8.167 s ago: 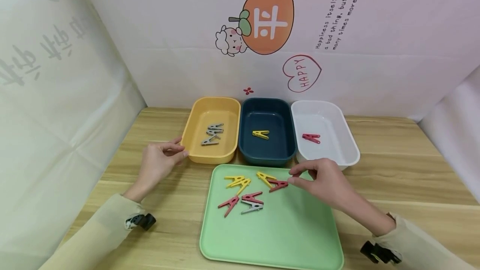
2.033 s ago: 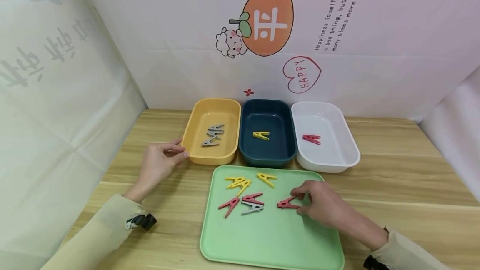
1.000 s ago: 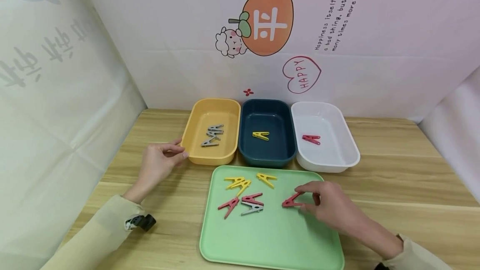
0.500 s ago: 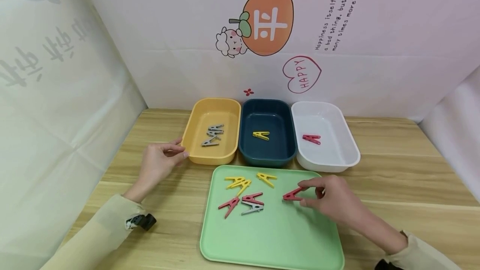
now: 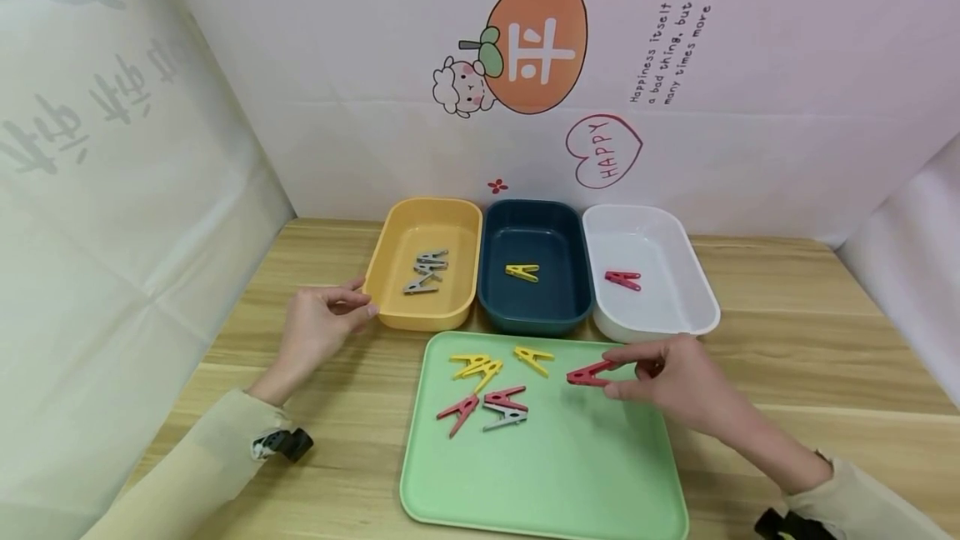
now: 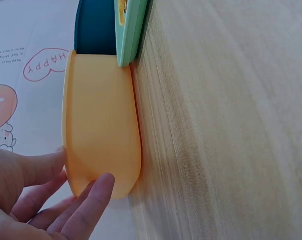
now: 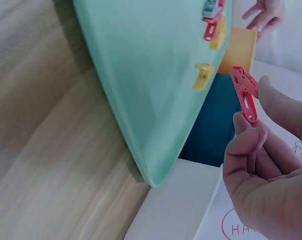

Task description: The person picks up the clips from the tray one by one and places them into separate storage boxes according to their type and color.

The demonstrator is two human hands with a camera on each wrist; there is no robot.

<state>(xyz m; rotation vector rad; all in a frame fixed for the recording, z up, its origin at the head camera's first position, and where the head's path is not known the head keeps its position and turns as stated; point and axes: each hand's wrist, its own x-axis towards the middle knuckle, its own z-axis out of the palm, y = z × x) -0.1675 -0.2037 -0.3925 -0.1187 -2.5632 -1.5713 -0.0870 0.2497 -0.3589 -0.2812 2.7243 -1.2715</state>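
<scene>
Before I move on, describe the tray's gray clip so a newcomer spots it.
Find the green tray in front of the blue bin. In its left half, the gray clip lies on the near side of a red clip. It's the tray's only gray clip.

Bright, even, diffuse light in head view, soft shadow on green tray (image 5: 540, 477) below right hand (image 5: 686, 382), mostly sharp there, wrist views dimmer, cooler, softer, grain smeared on near table (image 6: 236, 125), darker shadow along tray edge in right wrist view
</scene>
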